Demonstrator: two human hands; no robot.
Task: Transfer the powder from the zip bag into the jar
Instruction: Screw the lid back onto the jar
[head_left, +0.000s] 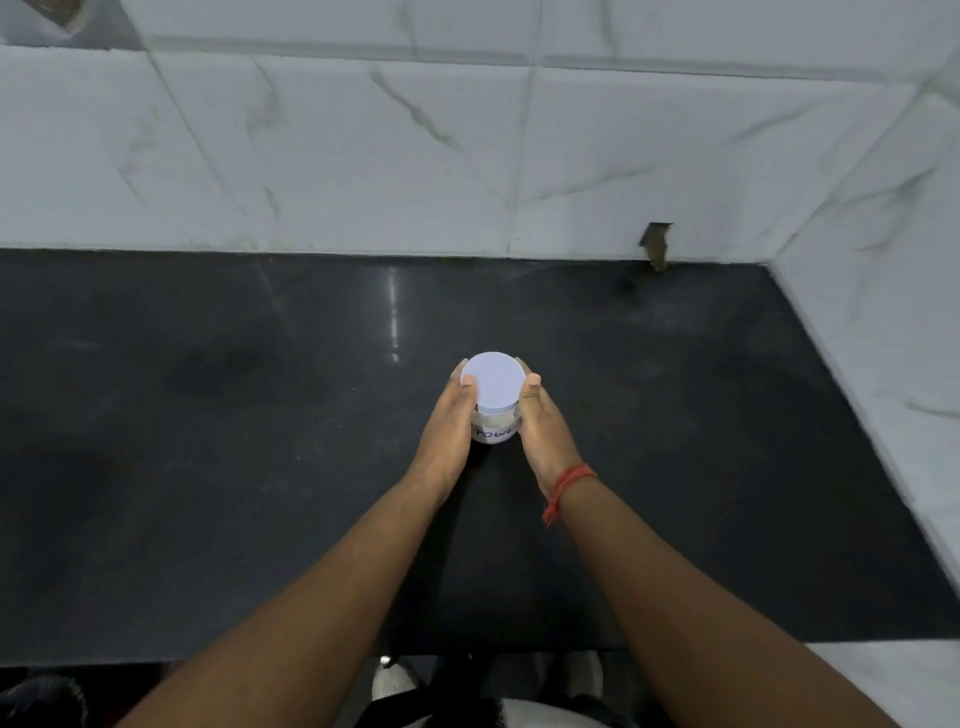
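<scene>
Jar (493, 415): lidded, I see my left grip (448, 422) and right grip (543, 427) clasping it.
Risk: squeezing unevenly may tip it onto the table (208, 415).
Zip bag: not in view.

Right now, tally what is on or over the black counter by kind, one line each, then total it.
Jars: 1, the jar, labelled, pale powder inside
Lids: 1, the white lid, on the jar
Hands: 2, left hand and right hand, both clasping the jar
Wrist threads: 1, red thread on the right wrist
Zip bags: 0 in view
Total: 5
</scene>
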